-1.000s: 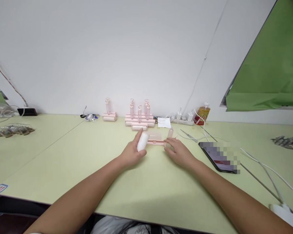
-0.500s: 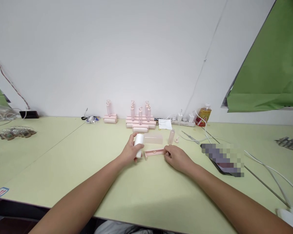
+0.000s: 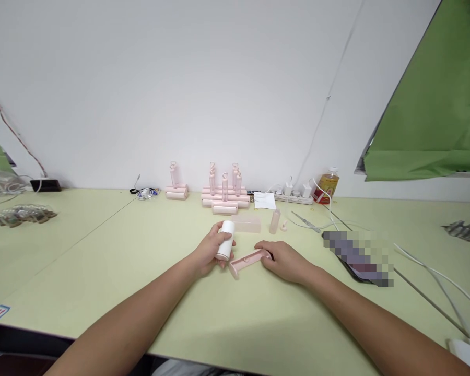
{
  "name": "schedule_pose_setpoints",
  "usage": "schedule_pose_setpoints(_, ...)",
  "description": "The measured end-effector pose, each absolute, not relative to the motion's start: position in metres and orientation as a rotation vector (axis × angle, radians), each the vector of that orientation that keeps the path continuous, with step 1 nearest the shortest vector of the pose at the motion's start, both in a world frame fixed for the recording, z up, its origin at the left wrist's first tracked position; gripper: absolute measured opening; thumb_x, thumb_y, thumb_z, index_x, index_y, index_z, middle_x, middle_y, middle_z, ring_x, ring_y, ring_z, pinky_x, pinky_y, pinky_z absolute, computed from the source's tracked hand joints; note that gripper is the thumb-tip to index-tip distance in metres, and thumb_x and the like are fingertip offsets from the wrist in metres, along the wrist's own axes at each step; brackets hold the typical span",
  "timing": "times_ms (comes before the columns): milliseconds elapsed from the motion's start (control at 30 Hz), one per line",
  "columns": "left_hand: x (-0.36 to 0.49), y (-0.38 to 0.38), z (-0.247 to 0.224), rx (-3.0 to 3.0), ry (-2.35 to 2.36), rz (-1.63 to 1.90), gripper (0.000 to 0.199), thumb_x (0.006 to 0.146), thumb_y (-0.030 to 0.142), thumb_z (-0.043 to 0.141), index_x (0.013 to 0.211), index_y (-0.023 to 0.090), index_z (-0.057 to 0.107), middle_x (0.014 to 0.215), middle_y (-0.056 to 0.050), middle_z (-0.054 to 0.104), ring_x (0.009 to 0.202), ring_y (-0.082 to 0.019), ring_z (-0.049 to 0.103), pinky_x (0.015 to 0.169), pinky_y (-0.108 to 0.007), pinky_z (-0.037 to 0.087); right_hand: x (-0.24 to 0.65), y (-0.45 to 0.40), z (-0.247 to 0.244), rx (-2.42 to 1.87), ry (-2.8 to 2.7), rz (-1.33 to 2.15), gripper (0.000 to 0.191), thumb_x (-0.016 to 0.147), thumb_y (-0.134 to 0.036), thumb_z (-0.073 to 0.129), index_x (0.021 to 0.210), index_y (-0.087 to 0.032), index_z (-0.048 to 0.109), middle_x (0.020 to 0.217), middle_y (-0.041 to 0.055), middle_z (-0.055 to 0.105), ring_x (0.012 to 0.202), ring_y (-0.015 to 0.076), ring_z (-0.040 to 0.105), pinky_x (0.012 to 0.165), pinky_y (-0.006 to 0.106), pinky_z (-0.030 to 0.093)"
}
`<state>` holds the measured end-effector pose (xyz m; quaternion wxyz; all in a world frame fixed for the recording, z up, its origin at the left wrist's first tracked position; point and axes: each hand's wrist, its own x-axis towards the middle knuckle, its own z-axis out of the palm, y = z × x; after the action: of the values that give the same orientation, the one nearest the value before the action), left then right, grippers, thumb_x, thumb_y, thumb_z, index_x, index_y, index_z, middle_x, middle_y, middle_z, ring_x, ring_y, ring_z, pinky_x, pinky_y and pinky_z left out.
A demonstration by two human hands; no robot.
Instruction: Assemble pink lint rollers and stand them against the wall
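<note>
My left hand [image 3: 210,253] grips a white roll [image 3: 225,240], a short cylinder held just above the pale green table [image 3: 102,261]. My right hand [image 3: 284,259] holds one end of a pink holder frame [image 3: 246,261] that lies slanted on the table, its free end pointing at the roll. A clear plastic cover [image 3: 247,225] lies just behind the roll. A small pink handle [image 3: 274,221] stands upright to its right, with a tiny pink cap [image 3: 284,226] beside it.
Several finished pink rollers [image 3: 224,192] are stacked at the wall, two more to their left [image 3: 176,189]. A phone [image 3: 356,254] lies on the right, with tweezers [image 3: 305,221], a power strip [image 3: 295,196], a bottle [image 3: 326,184] and cables [image 3: 426,271]. Bagged parts [image 3: 21,214] sit far left.
Both hands have drawn back toward me. The left hand lifted the white roll off the table; the right hand pulled the pink frame nearer and turned it slantwise.
</note>
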<state>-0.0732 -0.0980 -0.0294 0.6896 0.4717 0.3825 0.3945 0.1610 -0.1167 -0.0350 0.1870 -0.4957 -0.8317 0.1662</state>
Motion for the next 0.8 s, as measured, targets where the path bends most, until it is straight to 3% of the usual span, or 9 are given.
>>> schedule_pose_setpoints(133,-0.072,-0.098,-0.031,1.047,0.847,0.874,0.056,0.078,0.037,0.059,0.128,0.032,0.033,0.088,-0.003,0.057,0.054,-0.013,0.06,0.029,-0.016,0.039,0.159,-0.118,-0.035,-1.461,-2.25,0.551,0.023,0.08,-0.02,0.045,0.087,-0.021,0.067,0.074,0.0011,0.065,0.064,0.0163,0.054,0.058,0.026,0.034)
schedule_pose_setpoints(400,-0.07,-0.099,-0.03,1.015,0.837,0.876,0.059,0.078,0.034,0.057,0.131,0.031,0.03,0.088,-0.003,0.058,0.054,-0.014,0.061,0.03,-0.017,0.041,0.152,-0.118,-0.038,-1.417,-2.056,0.601,0.02,0.081,-0.026,0.048,0.065,-0.018,0.057,0.066,0.0001,0.057,0.063,0.0139,0.052,0.058,0.025,0.035)
schedule_pose_setpoints(633,-0.067,-0.1,-0.034,1.084,0.846,0.854,0.066,0.077,0.034,0.06,0.134,0.032,0.026,0.087,-0.003,0.057,0.056,-0.014,0.062,0.033,-0.017,0.043,0.148,-0.121,-0.041,-1.355,-1.553,1.478,0.022,0.081,-0.041,0.057,0.083,-0.02,0.053,0.041,-0.01,0.044,0.029,0.0062,0.029,0.031,0.017,0.018)
schedule_pose_setpoints(800,-0.064,-0.103,-0.033,1.145,0.845,0.824,0.067,0.078,0.035,0.059,0.135,0.032,0.025,0.089,-0.002,0.056,0.056,-0.015,0.063,0.031,-0.017,0.04,0.147,-0.125,-0.029,-1.137,-1.341,1.745,0.027,0.075,-0.037,0.07,0.078,-0.019,0.051,0.046,-0.0079,0.052,0.029,0.0034,0.033,0.027,0.014,0.023)
